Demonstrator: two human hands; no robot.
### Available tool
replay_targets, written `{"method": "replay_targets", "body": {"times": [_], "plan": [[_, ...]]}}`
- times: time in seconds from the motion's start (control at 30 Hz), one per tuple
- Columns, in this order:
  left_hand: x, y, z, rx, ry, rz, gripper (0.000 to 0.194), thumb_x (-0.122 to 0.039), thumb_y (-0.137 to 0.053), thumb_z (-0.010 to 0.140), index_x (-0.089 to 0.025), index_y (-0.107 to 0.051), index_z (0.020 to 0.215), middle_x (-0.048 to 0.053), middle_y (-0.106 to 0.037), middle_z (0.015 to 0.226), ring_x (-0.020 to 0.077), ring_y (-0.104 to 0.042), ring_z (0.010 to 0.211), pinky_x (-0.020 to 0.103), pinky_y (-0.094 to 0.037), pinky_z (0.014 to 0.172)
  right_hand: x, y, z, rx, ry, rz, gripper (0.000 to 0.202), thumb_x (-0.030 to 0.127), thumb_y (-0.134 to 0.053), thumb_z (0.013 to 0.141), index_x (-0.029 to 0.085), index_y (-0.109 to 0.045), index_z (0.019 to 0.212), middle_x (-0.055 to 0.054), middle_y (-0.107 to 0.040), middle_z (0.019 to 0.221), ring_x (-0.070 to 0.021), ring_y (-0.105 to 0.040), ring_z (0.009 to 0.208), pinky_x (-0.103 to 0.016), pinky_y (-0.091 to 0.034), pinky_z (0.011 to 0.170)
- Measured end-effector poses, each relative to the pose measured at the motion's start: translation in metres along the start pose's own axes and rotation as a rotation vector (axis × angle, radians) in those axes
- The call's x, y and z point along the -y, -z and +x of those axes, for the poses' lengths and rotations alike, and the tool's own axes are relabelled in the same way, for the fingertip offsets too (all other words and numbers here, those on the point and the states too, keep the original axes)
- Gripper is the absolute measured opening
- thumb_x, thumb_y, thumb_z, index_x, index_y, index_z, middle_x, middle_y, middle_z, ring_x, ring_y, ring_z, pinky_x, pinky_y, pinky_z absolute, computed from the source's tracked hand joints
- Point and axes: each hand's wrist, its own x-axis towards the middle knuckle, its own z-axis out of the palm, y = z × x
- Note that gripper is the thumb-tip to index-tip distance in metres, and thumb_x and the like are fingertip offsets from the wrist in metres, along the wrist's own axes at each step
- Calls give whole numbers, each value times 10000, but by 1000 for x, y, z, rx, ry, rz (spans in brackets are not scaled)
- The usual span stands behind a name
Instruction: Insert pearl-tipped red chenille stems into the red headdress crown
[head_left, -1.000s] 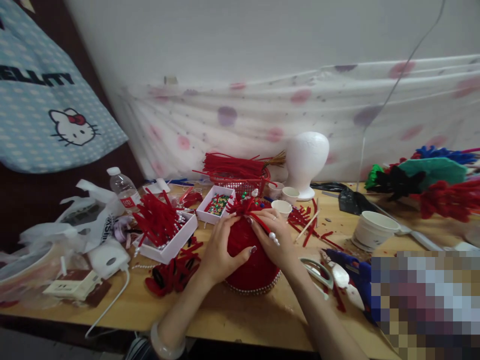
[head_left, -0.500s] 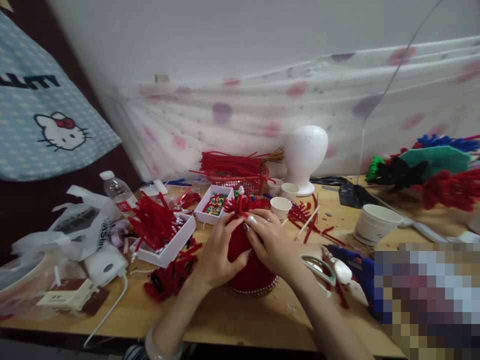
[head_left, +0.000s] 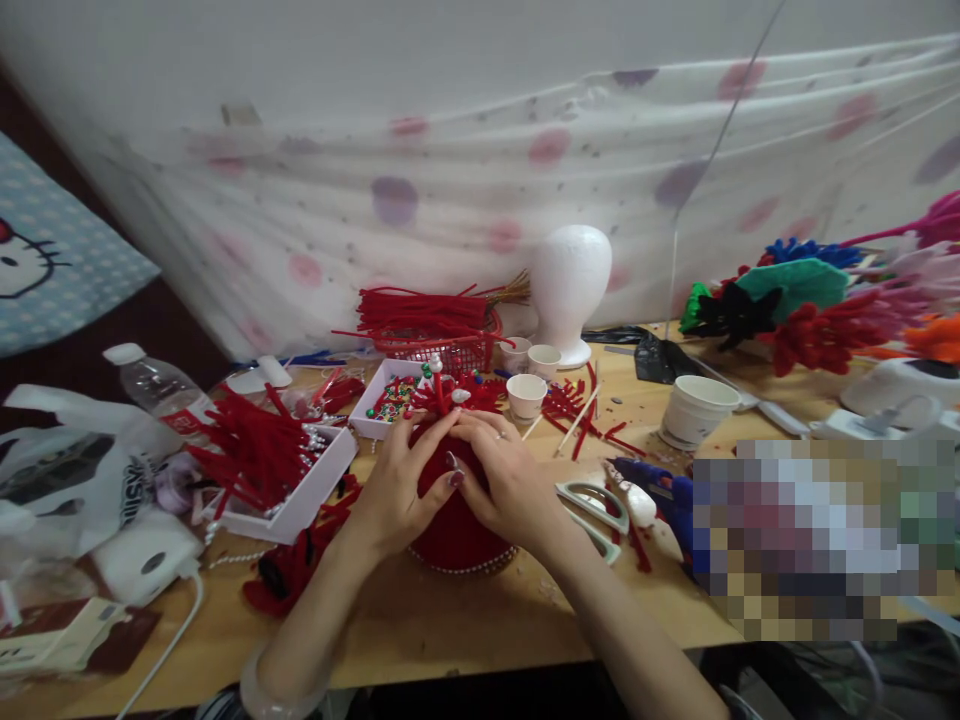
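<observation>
A red domed hat [head_left: 461,525] with a string of pearl beads along its lower edge stands on the wooden table in front of me. My left hand [head_left: 409,480] curves around its left side, fingertips at the top. From the right, my right hand [head_left: 502,475] presses against the same top, and the two thumbs come close together over the front. Just beyond my fingertips, red pipe cleaner stems tipped with white beads [head_left: 437,365] stick up from the crown. My fingers hide where these stems meet the hat.
White boxes hold red beaded stems [head_left: 255,450] and small coloured beads [head_left: 397,395]. Behind are a red basket [head_left: 435,345], paper cups [head_left: 526,397] and a foam head [head_left: 570,285]. Scissors [head_left: 596,510] and a blue glue gun [head_left: 660,485] lie right; plastic bags [head_left: 82,470] crowd the left.
The view has swung right, so everything sits further left in the picture. My hands stay on the hat, with the fingertips still gathered at its top.
</observation>
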Motion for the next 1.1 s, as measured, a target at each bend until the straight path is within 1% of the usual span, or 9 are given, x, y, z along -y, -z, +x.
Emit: {"method": "replay_targets", "body": {"times": [0.1, 0.17, 0.23, 0.37, 0.6, 0.7, 0.8, 0.97, 1.1], "plan": [[3, -4, -3, -43, -22, 33, 565, -497, -391, 943, -206, -392, 1427, 150, -399, 1337, 304, -386, 1292, 504, -346, 1083, -1, -1, -2, -59, 8, -1, 298, 148, -506, 872, 146, -552, 1167, -158, -586, 1205, -261, -514, 1138, -462, -470, 971], [6, -6, -4, -63, -38, 44, 543, -472, -411, 941, -190, -413, 1404, 156, -398, 1342, 307, -388, 1293, 499, -352, 1083, -2, -1, -3, -83, 18, 8, 250, 152, -520, 878, 155, -548, 1126, -149, -604, 1150, -253, -540, 1089, -449, -491, 934], [8, -6, -4, -72, -43, 41, 514, -440, -432, 938, -200, -421, 1393, 148, -397, 1349, 297, -395, 1292, 485, -356, 1087, -4, -1, -5, -100, 29, 34, 208, 156, -536, 881, 168, -529, 1088, -136, -626, 1101, -246, -557, 1064, -441, -502, 914], [6, -4, -3, -67, -44, 24, 474, -385, -441, 940, -224, -422, 1385, 126, -421, 1333, 268, -414, 1277, 454, -360, 1090, -9, 1, -6, -88, 24, 62, 175, 140, -541, 887, 186, -511, 1053, -131, -631, 1122, -240, -559, 1098, -434, -492, 935], [-1, -7, -2, -102, -35, 37, 462, -346, -429, 936, -172, -432, 1364, 133, -443, 1297, 250, -430, 1246, 422, -370, 1082, -8, 1, -9, -76, -27, 75, 147, 135, -537, 893, 176, -531, 1034, -136, -599, 1155, -232, -550, 1113, -414, -480, 941], [-1, -6, -2, -98, -14, 31, 456, -330, -447, 929, -190, -445, 1363, 123, -440, 1306, 250, -422, 1258, 424, -363, 1088, -7, 2, -9, -84, -60, 91, 151, 138, -534, 896, 176, -554, 1040, -130, -580, 1137, -220, -564, 1087, -389, -494, 919], [-1, -3, -2, -77, 21, 10, 441, -307, -498, 911, -221, -463, 1342, 107, -461, 1311, 245, -426, 1264, 425, -362, 1092, -8, 3, -9, -81, -74, 117, 167, 145, -531, 898, 192, -559, 1056, -115, -584, 1126, -217, -571, 1082, -393, -498, 921], [-1, -1, -5, -156, 46, -91, 444, -289, -571, 873, -208, -442, 1290, 108, -516, 1297, 242, -462, 1255, 431, -376, 1089, -7, 2, -10, -96, -115, 123, 221, 174, -538, 899, 215, -514, 1115, -109, -591, 1117, -236, -575, 1088, -435, -500, 927], [-5, -2, -5, -91, 59, -27, 463, -293, -521, 898, -204, -445, 1346, 119, -463, 1351, 250, -414, 1300, 434, -349, 1116, -6, 2, -11, -61, -129, 137, 321, 168, -513, 912, 216, -483, 1228, -113, -565, 1160, -231, -553, 1102, -427, -488, 944]]}}
